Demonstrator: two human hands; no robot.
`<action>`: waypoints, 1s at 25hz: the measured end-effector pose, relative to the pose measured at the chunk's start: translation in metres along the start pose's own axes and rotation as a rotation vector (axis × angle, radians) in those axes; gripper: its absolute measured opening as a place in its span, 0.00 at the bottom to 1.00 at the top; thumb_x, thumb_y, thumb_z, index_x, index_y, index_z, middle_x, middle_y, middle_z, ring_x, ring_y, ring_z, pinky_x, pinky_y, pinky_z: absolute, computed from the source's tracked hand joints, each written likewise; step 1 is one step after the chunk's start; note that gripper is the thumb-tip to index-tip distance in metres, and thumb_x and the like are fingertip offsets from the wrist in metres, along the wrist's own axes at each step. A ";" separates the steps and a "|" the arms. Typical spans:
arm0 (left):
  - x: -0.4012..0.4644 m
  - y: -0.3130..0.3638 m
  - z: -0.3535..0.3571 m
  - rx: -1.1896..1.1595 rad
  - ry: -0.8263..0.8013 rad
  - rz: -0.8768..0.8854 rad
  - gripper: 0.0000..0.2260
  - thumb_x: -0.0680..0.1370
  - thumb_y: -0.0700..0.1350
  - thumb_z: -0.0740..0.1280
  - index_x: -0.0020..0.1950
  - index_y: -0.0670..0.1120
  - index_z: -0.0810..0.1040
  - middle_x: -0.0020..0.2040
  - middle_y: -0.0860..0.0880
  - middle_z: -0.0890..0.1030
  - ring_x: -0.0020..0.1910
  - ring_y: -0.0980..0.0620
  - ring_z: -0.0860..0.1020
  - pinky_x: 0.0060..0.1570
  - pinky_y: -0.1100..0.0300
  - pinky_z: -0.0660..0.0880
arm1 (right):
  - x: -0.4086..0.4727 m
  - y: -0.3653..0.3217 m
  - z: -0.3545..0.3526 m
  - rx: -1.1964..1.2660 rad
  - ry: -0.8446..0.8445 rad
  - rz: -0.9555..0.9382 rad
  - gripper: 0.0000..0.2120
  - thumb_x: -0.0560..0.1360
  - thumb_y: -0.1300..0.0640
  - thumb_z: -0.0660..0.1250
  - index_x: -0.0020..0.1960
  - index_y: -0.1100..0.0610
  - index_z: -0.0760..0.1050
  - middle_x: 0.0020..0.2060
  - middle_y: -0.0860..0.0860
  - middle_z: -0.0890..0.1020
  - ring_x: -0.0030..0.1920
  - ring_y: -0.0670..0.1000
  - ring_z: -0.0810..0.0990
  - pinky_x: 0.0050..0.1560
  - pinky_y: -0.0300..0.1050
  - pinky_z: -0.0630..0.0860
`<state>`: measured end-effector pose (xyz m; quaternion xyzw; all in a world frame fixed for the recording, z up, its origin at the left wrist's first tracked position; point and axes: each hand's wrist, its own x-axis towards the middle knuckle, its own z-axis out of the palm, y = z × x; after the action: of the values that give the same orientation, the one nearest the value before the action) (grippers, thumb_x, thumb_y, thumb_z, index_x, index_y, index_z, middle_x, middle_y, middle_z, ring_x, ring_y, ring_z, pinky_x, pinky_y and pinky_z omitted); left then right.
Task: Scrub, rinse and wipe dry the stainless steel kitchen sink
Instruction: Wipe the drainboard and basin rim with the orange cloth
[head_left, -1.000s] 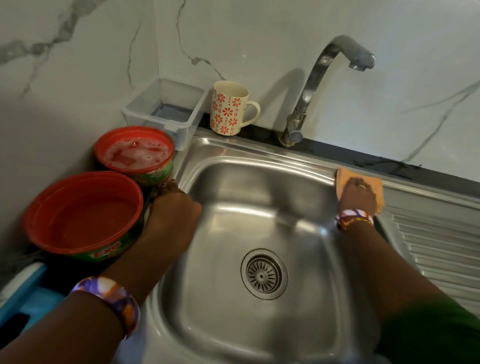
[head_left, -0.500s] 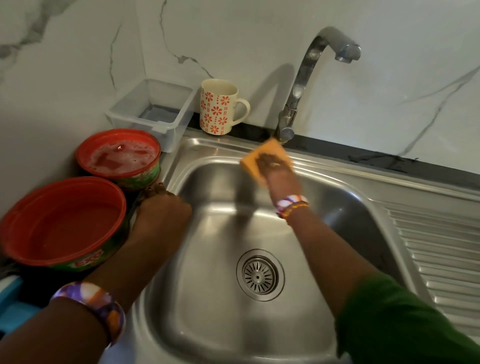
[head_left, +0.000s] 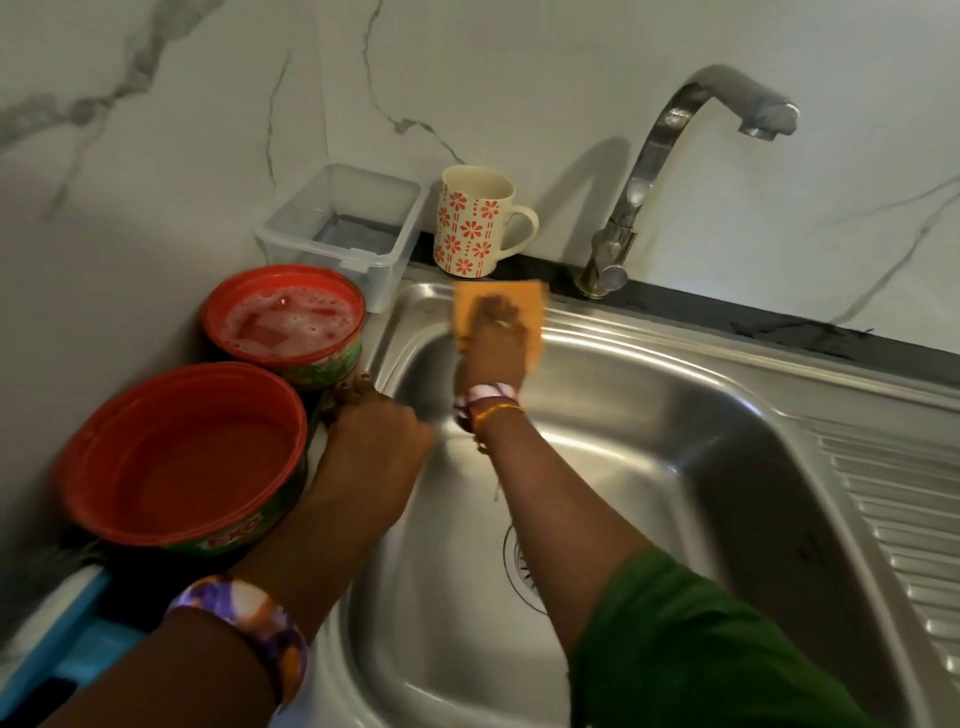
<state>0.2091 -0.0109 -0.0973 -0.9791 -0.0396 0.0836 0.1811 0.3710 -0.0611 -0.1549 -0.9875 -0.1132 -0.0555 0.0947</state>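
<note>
right hand (head_left: 493, 343) presses the sponge (head_left: 498, 312) flat under straight fingers — at the sink's (head_left: 675, 395) back-left rim. left hand (head_left: 369, 431) curls over the left rim — gripping it.

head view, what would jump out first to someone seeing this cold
The orange cloth under the right hand, pressed on the back rim of the steel sink near the left corner. Next, two red tubs on the counter to the left: the far tub holds foamy soap, the near tub looks empty. The left hand rests on the sink's left edge.
</note>
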 end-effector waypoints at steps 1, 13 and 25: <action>0.005 0.003 0.006 0.029 -0.023 -0.010 0.07 0.74 0.37 0.66 0.50 0.42 0.80 0.49 0.42 0.81 0.49 0.43 0.79 0.43 0.57 0.72 | -0.006 -0.021 -0.005 0.014 -0.011 -0.186 0.25 0.80 0.64 0.51 0.76 0.62 0.52 0.74 0.61 0.59 0.74 0.60 0.57 0.75 0.53 0.51; 0.009 0.002 0.012 0.101 0.005 -0.002 0.10 0.77 0.35 0.61 0.55 0.42 0.77 0.55 0.43 0.79 0.55 0.43 0.77 0.51 0.54 0.73 | 0.003 -0.020 -0.029 0.303 -0.164 -0.457 0.21 0.79 0.65 0.58 0.71 0.58 0.66 0.72 0.56 0.67 0.74 0.55 0.61 0.75 0.46 0.53; 0.012 -0.003 -0.002 0.100 0.005 0.028 0.11 0.80 0.39 0.58 0.59 0.44 0.75 0.58 0.46 0.78 0.56 0.48 0.78 0.47 0.59 0.73 | -0.014 -0.023 -0.025 0.346 -0.207 -0.469 0.19 0.79 0.64 0.58 0.70 0.60 0.68 0.69 0.57 0.70 0.70 0.54 0.67 0.74 0.44 0.56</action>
<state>0.2211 -0.0078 -0.0968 -0.9695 -0.0212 0.0858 0.2287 0.3502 -0.0467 -0.1287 -0.9042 -0.3546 0.0452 0.2340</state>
